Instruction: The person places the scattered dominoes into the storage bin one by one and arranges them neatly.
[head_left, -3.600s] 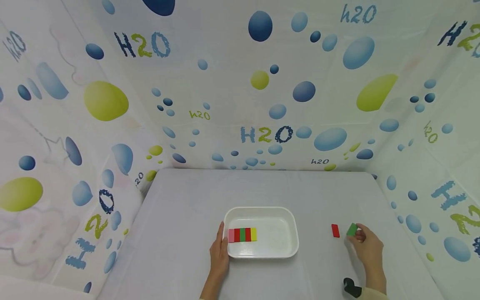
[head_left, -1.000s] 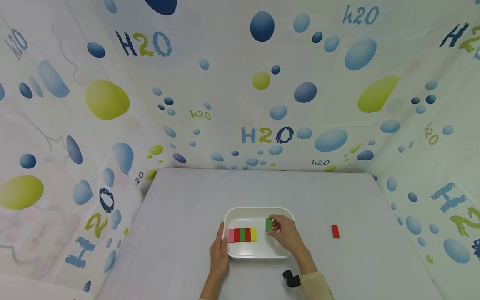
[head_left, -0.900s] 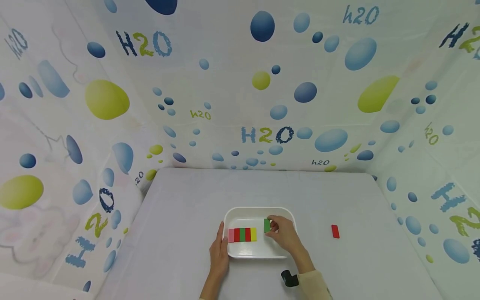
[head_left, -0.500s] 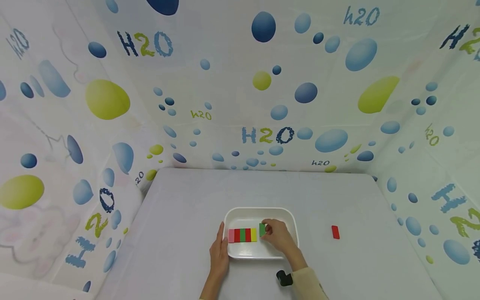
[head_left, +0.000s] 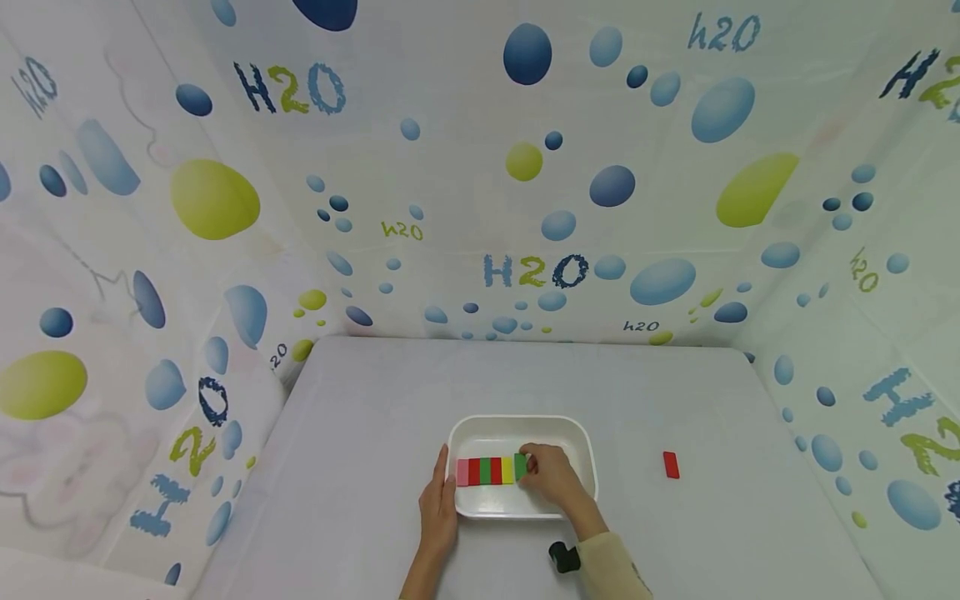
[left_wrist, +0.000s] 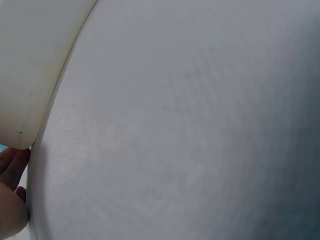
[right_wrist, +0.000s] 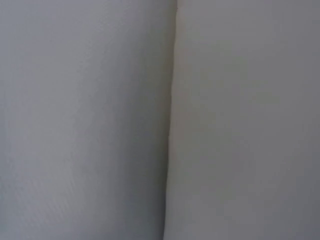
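Observation:
A white tray (head_left: 558, 500) carries a row of flat tiles: a pink tile (head_left: 462, 472), a red tile (head_left: 474, 472), a green tile, another red tile and a yellow tile (head_left: 507, 470). At the row's right end my right hand (head_left: 552, 475) pinches a second green tile (head_left: 520, 467) between thumb and fingers, close beside the yellow one. My left hand (head_left: 438, 504) rests along the tray's left side with fingers fairly straight, thumb at the rim. The left wrist view shows part of this hand against the tray wall (left_wrist: 30, 75). Only pale surfaces fill the right wrist view, without fingers.
One red tile (head_left: 671, 465) lies on the white tabletop (head_left: 360, 417) to the right of the tray. A black device (head_left: 564, 557) sits at the right sleeve (head_left: 611, 567). Patterned curtains (head_left: 450, 167) enclose the table at the back and sides.
My right hand has picked the green tile off the table at the right, carried it left into the tray and brought it beside the yellow tile. The left hand stays put.

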